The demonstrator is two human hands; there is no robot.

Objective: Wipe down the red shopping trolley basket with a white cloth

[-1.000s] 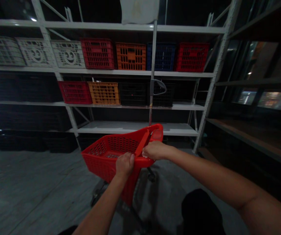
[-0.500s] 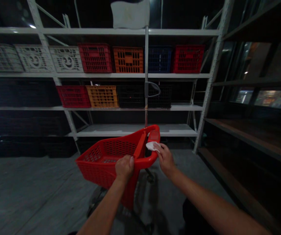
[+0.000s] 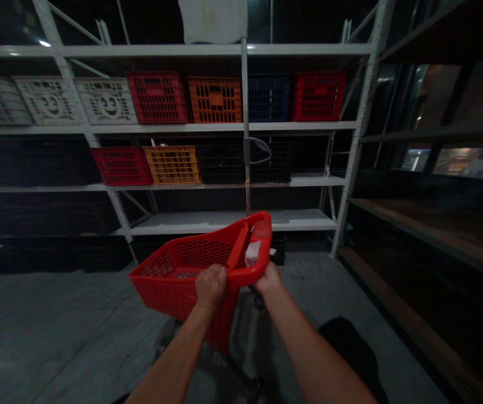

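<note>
A red plastic shopping cart point(image 3: 169, 289) stands in front of me, its basket pointing left. My left hand point(image 3: 210, 285) is closed over the basket's near rim, close to where the handle point(image 3: 247, 276) begins. Beneath the handle's right side is my right hand point(image 3: 268, 279), its fingers mostly hidden by the red bar. A white cloth or tissue point(image 3: 253, 253) shows inside the handle loop, and a bit of it sticks out on the outer side, above my right hand. Behind the handle rises a thin pole point(image 3: 245, 84) with a white flag point(image 3: 214, 21) and a grey loop point(image 3: 258, 151).
A white metal rack point(image 3: 224, 224) spans the back, holding a red crate point(image 3: 157, 98), an orange crate point(image 3: 215, 101), a yellow crate point(image 3: 173, 165) and several others. Dark shelves point(image 3: 426, 224) run along the right. Grey floor point(image 3: 56, 331) surrounds the cart.
My right hand has moved from the handle's outer top side down and under the bar, and the white cloth now shows inside the loop. My left hand stays on the rim.
</note>
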